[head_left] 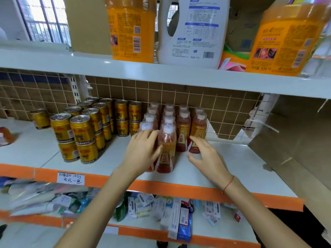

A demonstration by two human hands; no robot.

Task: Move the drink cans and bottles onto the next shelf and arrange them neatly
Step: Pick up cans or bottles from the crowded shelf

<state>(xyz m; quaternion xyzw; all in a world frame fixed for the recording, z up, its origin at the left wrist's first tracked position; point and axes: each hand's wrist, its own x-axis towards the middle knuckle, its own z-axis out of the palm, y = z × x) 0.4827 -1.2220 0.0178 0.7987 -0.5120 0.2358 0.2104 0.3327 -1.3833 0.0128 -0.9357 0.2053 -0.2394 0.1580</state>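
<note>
Rows of red-tea bottles (183,129) with white caps stand in the middle of the white shelf (232,163). To their left, gold drink cans (81,129) are stacked two high in rows. My left hand (143,151) rests with straight fingers against the left side of the front bottles, touching the front bottle (166,149). My right hand (204,158) hovers with spread fingers just right of the front bottles, close to the rightmost bottle (198,133); it holds nothing.
A lone gold can (40,119) and a red packet (5,136) sit on the left shelf section. Orange jugs (132,29) and a white detergent bottle (193,33) stand on the shelf above. Small boxes (179,217) fill the shelf below. A cardboard box (293,140) is at the right.
</note>
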